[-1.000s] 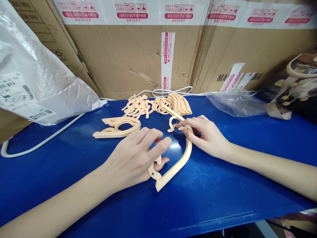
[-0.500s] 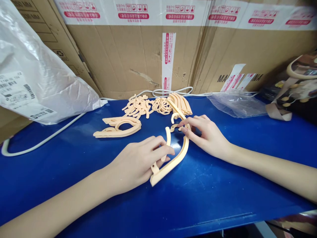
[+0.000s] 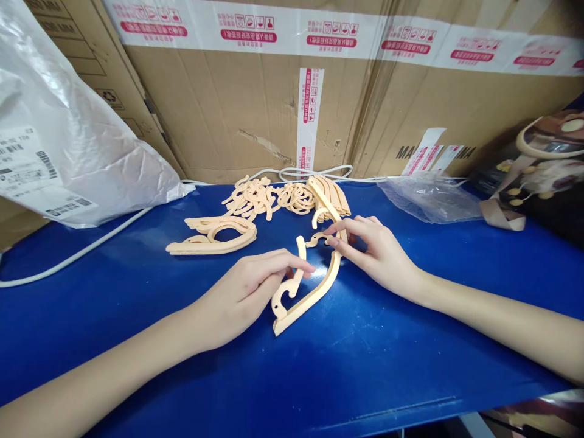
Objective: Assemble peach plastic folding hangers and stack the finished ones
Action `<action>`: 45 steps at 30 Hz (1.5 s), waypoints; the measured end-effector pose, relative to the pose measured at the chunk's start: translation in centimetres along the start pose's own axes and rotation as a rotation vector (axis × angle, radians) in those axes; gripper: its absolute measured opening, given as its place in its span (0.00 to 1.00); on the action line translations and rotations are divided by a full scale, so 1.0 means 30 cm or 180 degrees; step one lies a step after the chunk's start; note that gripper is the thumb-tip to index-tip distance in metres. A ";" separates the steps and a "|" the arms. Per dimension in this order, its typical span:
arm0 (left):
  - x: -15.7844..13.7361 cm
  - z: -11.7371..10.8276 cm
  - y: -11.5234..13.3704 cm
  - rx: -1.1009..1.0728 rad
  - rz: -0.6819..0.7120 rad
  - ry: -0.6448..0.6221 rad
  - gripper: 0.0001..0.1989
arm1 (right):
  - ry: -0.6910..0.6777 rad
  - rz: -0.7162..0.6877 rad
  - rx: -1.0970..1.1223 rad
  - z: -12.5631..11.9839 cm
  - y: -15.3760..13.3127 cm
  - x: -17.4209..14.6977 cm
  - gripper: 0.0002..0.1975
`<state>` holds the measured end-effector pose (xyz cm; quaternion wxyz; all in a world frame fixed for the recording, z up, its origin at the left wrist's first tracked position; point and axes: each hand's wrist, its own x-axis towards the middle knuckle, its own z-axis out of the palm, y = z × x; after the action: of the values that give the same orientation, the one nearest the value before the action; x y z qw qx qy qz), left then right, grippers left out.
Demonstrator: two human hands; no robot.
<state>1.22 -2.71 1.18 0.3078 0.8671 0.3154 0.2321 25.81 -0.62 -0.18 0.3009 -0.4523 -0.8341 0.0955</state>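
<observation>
A beige plastic folding clothes hanger [image 3: 314, 297] lies angled in front of me, its long curved bar running from near right to far left. My right hand [image 3: 371, 249] pinches the hanger's middle between thumb and fingers, close to a small hooked piece [image 3: 318, 239]. At the near end, my left hand [image 3: 255, 286] has its index finger stretched across a slim curved arm [image 3: 302, 246], with other fingertips partly hidden behind it. A C-shaped part [image 3: 277, 299] with a hole joins the bar there.
Folded hanger parts [image 3: 219, 246] lie to the left. Behind are piles of small hooks [image 3: 253, 198], rings [image 3: 296, 198] and stacked bars [image 3: 335, 194]. A white cable [image 3: 114, 234], a silvery parcel bag [image 3: 91, 146], clear plastic [image 3: 429, 198] and cardboard boxes [image 3: 219, 115] border the blue table [image 3: 410, 377].
My left fingers have straightened and shifted slightly left, bringing the C-shaped part into view. The slim arm has moved a little left. My right hand keeps its pinch.
</observation>
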 end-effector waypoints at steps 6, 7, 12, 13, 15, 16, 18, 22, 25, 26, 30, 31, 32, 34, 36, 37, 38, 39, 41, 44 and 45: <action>-0.004 0.001 0.005 0.0924 -0.0039 0.0198 0.18 | 0.0058 -0.0029 0.0063 0.000 0.003 0.001 0.09; -0.004 0.002 0.001 0.1172 0.0048 0.0209 0.20 | 0.0074 -0.0033 0.0052 0.000 0.002 0.001 0.09; -0.002 0.002 -0.020 0.1839 0.0391 0.0188 0.14 | 0.0127 -0.0034 -0.0023 -0.003 -0.008 0.001 0.09; -0.001 0.002 -0.022 0.1900 0.0457 0.0163 0.11 | 0.0125 -0.0026 -0.0034 -0.003 -0.010 0.001 0.08; 0.001 0.002 -0.023 0.1970 0.0571 0.0081 0.07 | 0.0103 -0.0010 -0.0060 -0.004 -0.011 0.001 0.08; 0.002 0.003 -0.023 0.1983 0.0596 0.0049 0.06 | 0.0091 -0.0006 -0.0071 -0.004 -0.011 0.001 0.08; 0.002 0.005 -0.023 0.1987 0.0581 0.0022 0.06 | 0.0071 -0.0008 -0.0080 -0.004 -0.010 0.001 0.08; 0.000 0.009 -0.025 0.2100 0.0587 0.0039 0.06 | 0.0070 -0.0013 -0.0073 -0.004 -0.007 0.002 0.07; -0.001 0.010 -0.027 0.2200 0.0619 0.0077 0.06 | 0.0034 0.0009 -0.0051 -0.003 -0.005 0.004 0.07; -0.002 0.011 -0.027 0.2207 0.0628 0.0084 0.06 | 0.0024 0.0019 -0.0041 -0.002 -0.005 0.004 0.07; -0.002 0.013 -0.030 0.2184 0.0655 0.0101 0.05 | 0.0028 0.0036 -0.0002 0.000 -0.004 0.003 0.07; -0.001 0.013 -0.031 0.2187 0.0658 0.0109 0.05 | 0.0032 0.0037 0.0009 0.001 -0.003 0.003 0.06; -0.001 0.014 -0.032 0.2193 0.0664 0.0111 0.05 | 0.0032 0.0040 0.0019 0.001 -0.003 0.003 0.06; 0.000 0.015 -0.032 0.2212 0.0657 0.0109 0.05 | 0.0030 0.0039 0.0040 0.002 -0.001 0.003 0.06; 0.002 0.016 -0.032 0.2212 0.0633 0.0074 0.05 | 0.0022 0.0040 0.0066 0.004 0.001 0.004 0.06; 0.003 0.016 -0.032 0.2204 0.0621 0.0052 0.05 | 0.0003 0.0030 0.0088 0.005 0.003 0.004 0.06; 0.003 0.016 -0.033 0.2196 0.0614 0.0036 0.05 | -0.0019 0.0012 0.0112 0.006 0.004 0.004 0.06; 0.003 0.016 -0.034 0.2190 0.0616 0.0024 0.06 | -0.0045 -0.0011 0.0136 0.007 0.005 0.004 0.06; 0.001 0.015 -0.037 0.2194 0.0639 0.0011 0.07 | -0.0094 -0.0058 0.0165 0.009 0.006 0.004 0.07; -0.002 0.013 -0.042 0.2214 0.0677 -0.0022 0.08 | -0.0139 -0.0131 0.0152 0.010 0.004 0.004 0.08; -0.002 0.013 -0.042 0.2226 0.0701 -0.0022 0.08 | -0.0160 -0.0164 0.0143 0.010 0.002 0.003 0.07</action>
<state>0.89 -2.13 0.05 -0.0331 0.9494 0.2795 0.1390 25.65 -0.46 -0.40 0.2923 -0.4213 -0.8504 0.1177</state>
